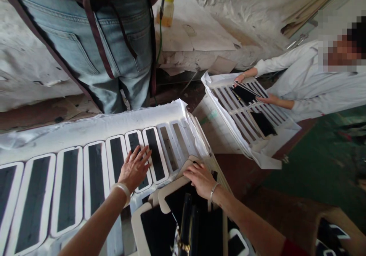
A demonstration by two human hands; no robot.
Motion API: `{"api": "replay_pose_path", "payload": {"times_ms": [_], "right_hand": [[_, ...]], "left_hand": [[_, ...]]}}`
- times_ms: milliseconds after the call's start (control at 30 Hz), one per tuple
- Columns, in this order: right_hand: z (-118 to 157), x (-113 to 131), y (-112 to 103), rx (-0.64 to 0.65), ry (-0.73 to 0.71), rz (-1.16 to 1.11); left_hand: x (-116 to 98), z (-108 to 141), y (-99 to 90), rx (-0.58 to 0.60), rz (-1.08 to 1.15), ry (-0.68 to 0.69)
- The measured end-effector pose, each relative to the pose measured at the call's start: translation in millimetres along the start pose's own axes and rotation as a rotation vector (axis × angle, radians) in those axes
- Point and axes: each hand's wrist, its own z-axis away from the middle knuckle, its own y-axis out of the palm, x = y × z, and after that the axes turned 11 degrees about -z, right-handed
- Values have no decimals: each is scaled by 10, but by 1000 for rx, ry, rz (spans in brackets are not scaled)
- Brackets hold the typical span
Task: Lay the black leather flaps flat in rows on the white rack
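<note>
My left hand (136,168) lies with spread fingers over two white-rimmed dark panels in a row on a slatted white tray; one of them (156,155) shows just right of its fingertips. At the near right of the tray is a pile of black pieces with beige borders (154,229). My right hand (200,176) has its fingers curled over the beige edge of an upper piece in that pile; its fingertips are partly hidden. Dark bars with gold-coloured metal parts (185,225) rest on the pile.
A person in jeans (94,46) stands beyond the tray. At the right, another person in white sleeves (303,65) handles a black piece over a second slatted tray (228,115). A yellow-capped bottle (168,10) stands behind. A box (340,225) with white-rimmed pieces is lower right.
</note>
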Motion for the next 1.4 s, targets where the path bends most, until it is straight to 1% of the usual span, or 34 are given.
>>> {"api": "replay_pose_path", "payload": {"times_ms": [100, 167, 200, 233, 300, 333, 367, 400, 433, 500, 567, 633, 700, 767, 800, 833, 900, 967, 1033, 1100, 1133, 1167, 1200, 1267, 1300, 1367, 1400], "right_hand": [[61, 64, -188, -3, -14, 21], [190, 154, -384, -54, -56, 57], [267, 204, -484, -111, -99, 97], [342, 251, -575, -209, -164, 155], [463, 310, -696, -455, -324, 281], [500, 313, -713, -560, -392, 335], [522, 295, -694, -630, -433, 373], [531, 257, -638, -662, -447, 396], [531, 201, -549, -658, -428, 396], [518, 59, -295, -591, -311, 293], [498, -87, -12, -545, -126, 43], [452, -186, 210, -606, 113, -263], [344, -193, 324, -688, 375, -523], [164, -96, 347, -681, 600, -666], [55, -19, 341, -643, 681, -681], [-55, 67, 332, -607, 751, -647], [-244, 222, 318, -560, 852, -482], [-340, 302, 295, -523, 902, -308], [-322, 278, 224, -438, 910, -260], [-209, 169, 80, -358, 872, -329], [-131, 99, -16, -355, 833, -375], [-48, 30, -119, -398, 779, -408], [34, -33, -223, -488, 721, -419], [170, -117, -407, -708, 604, -412], [216, -133, -477, -809, 547, -396], [254, -119, -569, -947, 442, -356], [246, -94, -594, -988, 397, -334]], "left_hand": [[-3, -8, -5, 10, 1, -8], [-5, -13, -19, 28, 0, -16], [-6, -14, -27, 38, 0, -18], [-9, -13, -35, 45, 0, -18], [-25, -10, -45, 53, -4, -23], [-43, -9, -48, 52, -7, -28], [-69, -10, -48, 48, -11, -37], [-103, -14, -45, 41, -16, -49], [-145, -21, -41, 32, -23, -64], [-245, -43, -24, 6, -39, -98], [-347, -73, 0, -25, -43, -125], [-435, -101, 26, -45, -28, -132], [-504, -120, 47, -58, -10, -135], [-561, -127, 62, -79, -8, -148], [-585, -127, 68, -93, -11, -153], [-607, -125, 74, -105, -14, -157], [-641, -120, 83, -116, -18, -162], [-658, -117, 83, -112, -15, -166], [-658, -118, 71, -109, -8, -167], [-654, -117, 49, -126, -2, -172], [-657, -114, 35, -144, -1, -178], [-669, -108, 19, -166, 0, -176], [-694, -98, 2, -192, 5, -158], [-796, -67, -45, -238, 53, -85], [-875, -46, -76, -238, 97, -58], [-1084, 9, -148, -169, 217, -51], [-1204, 41, -180, -100, 276, -69]]}}
